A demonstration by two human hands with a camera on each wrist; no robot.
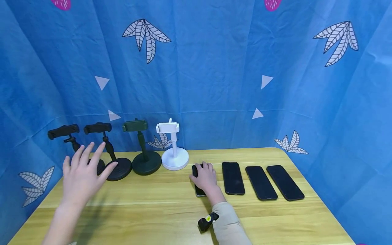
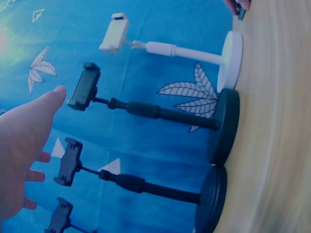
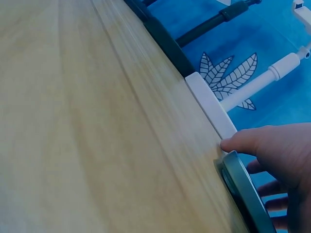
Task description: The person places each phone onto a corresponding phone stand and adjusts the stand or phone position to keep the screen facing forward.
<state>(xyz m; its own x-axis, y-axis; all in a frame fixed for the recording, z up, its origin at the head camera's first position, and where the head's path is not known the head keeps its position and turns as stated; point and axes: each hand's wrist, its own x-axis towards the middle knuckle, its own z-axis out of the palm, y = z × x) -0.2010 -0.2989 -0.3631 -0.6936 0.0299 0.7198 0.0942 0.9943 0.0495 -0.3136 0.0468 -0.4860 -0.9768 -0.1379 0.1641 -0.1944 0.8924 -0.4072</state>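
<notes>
My right hand (image 1: 206,177) grips a dark smartphone (image 1: 200,192) by its long sides, right of the white stand. In the right wrist view the thumb and fingers lie on opposite sides of the phone (image 3: 249,194), which is on or just above the table; I cannot tell which. My left hand (image 1: 82,175) is raised with fingers spread, holding nothing. Behind it stand a black phone stand (image 1: 119,169) and another black stand (image 1: 63,131), partly hidden by the hand. To their right are a dark green phone stand (image 1: 146,164) and a white phone stand (image 1: 175,159).
Three more phones lie on the wooden table (image 1: 153,217) at the right: one phone (image 1: 233,178), a middle phone (image 1: 261,183) and a far-right phone (image 1: 285,183). A blue patterned curtain (image 1: 211,68) hangs behind. A black camera (image 1: 203,224) sits on the right wrist.
</notes>
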